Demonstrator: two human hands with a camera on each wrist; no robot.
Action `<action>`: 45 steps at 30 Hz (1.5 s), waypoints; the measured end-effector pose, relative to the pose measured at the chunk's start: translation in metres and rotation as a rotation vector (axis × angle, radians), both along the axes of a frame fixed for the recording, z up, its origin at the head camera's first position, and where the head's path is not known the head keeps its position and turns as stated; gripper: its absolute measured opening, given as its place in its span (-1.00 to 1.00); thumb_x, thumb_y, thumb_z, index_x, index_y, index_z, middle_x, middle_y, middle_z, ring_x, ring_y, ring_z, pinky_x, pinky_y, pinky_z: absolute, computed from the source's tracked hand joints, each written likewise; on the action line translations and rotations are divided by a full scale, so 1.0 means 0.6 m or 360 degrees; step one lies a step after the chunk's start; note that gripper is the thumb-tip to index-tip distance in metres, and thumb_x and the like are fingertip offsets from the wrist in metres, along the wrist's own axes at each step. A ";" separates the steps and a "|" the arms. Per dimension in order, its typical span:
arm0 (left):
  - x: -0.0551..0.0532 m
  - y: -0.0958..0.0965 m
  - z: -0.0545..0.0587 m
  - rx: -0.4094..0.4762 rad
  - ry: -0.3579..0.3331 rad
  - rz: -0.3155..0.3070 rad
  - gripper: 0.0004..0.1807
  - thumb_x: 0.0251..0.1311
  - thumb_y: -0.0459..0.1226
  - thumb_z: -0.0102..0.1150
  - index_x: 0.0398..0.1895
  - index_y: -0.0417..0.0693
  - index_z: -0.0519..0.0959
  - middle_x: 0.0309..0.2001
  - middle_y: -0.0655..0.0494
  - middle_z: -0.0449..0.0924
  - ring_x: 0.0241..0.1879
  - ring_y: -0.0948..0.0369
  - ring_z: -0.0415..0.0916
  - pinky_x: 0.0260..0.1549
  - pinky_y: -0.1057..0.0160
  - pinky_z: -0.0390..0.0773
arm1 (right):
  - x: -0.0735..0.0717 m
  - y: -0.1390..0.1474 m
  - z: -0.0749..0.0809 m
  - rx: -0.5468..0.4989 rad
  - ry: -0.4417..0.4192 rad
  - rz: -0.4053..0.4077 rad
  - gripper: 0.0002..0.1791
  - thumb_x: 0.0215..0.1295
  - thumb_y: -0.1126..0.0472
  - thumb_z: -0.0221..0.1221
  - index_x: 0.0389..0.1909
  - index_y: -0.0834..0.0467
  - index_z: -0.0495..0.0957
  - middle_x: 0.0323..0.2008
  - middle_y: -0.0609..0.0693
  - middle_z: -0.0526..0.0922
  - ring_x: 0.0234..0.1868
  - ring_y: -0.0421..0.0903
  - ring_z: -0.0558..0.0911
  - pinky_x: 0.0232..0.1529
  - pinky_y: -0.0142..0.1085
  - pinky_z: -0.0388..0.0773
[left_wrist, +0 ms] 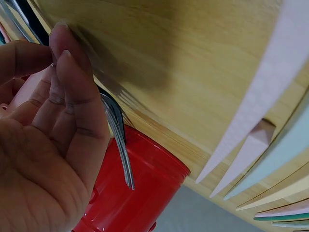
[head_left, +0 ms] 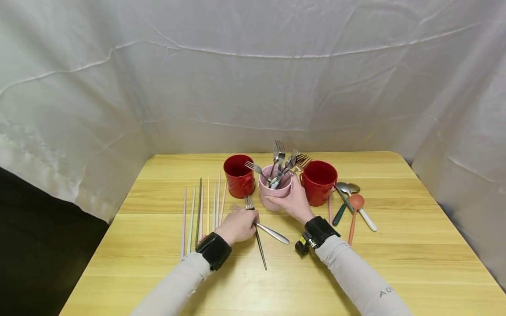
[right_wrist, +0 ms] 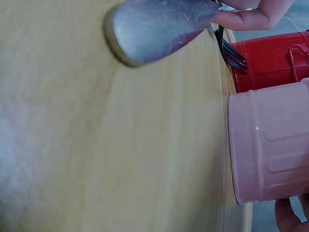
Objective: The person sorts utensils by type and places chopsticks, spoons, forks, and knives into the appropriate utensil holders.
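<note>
My left hand [head_left: 237, 226] pinches a dark-handled fork [head_left: 260, 248] between thumb and fingers, its tines pointing to the back of the table. Crossing under that hand is a silver fork [head_left: 272, 232], with its broad handle end toward the right. Fingers of my right hand [head_left: 294, 202] grip the right side of a pink bucket [head_left: 272, 201], the thumb across its front. Several forks [head_left: 280, 153] stand in this bucket, tines up and leaning various ways. In the left wrist view, the tines [left_wrist: 120, 145] of a fork overlap a red bucket [left_wrist: 145, 179].
One red bucket [head_left: 239, 175] stands left of the pink one, another red bucket [head_left: 318, 182] to its right. Several pastel and green chopsticks [head_left: 208, 206] lie at left. Spoons, including an orange spoon [head_left: 356, 202] and a white-handled spoon [head_left: 367, 219], lie at right. Light cloth hangs behind.
</note>
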State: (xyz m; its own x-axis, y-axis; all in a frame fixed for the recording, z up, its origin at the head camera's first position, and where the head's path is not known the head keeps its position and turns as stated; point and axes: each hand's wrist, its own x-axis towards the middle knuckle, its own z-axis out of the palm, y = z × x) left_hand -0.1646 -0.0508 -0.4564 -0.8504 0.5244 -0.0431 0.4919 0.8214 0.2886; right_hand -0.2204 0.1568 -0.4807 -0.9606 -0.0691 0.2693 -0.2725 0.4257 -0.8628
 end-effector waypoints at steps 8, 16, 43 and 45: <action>-0.001 -0.001 -0.002 0.0029 -0.0006 0.0009 -0.90 0.15 -0.38 0.25 -0.32 0.00 0.63 -0.37 0.13 0.67 -0.34 0.13 0.63 -0.37 0.19 0.58 | 0.000 0.001 0.000 0.0012 0.0003 -0.0005 0.02 -0.10 0.14 0.60 0.37 0.15 0.24 0.29 0.19 0.54 0.34 0.14 0.52 0.42 0.04 0.39; 0.000 -0.004 -0.001 0.0059 -0.0027 0.0018 -0.87 0.14 -0.40 0.24 -0.32 0.02 0.64 -0.34 0.14 0.68 -0.30 0.13 0.63 -0.33 0.18 0.57 | 0.002 0.000 0.001 -0.0002 0.0015 0.0004 0.02 -0.10 0.16 0.60 0.38 0.15 0.23 0.29 0.20 0.54 0.34 0.14 0.51 0.42 0.04 0.39; -0.001 -0.008 -0.004 0.0196 -0.0062 0.0026 -0.90 0.20 -0.40 0.22 -0.39 -0.01 0.57 -0.46 0.19 0.53 -0.41 0.23 0.46 -0.34 0.25 0.48 | 0.004 -0.001 0.005 -0.0002 -0.0021 -0.0009 0.03 -0.10 0.16 0.60 0.39 0.14 0.23 0.29 0.18 0.54 0.34 0.13 0.51 0.43 0.03 0.38; 0.000 -0.008 -0.004 0.0214 -0.0075 0.0028 -0.88 0.21 -0.43 0.20 -0.38 -0.02 0.57 -0.44 0.18 0.54 -0.39 0.22 0.47 -0.32 0.25 0.49 | 0.004 0.000 0.005 -0.0002 -0.0025 -0.0011 0.03 -0.10 0.16 0.60 0.39 0.13 0.22 0.29 0.18 0.54 0.34 0.13 0.51 0.43 0.04 0.38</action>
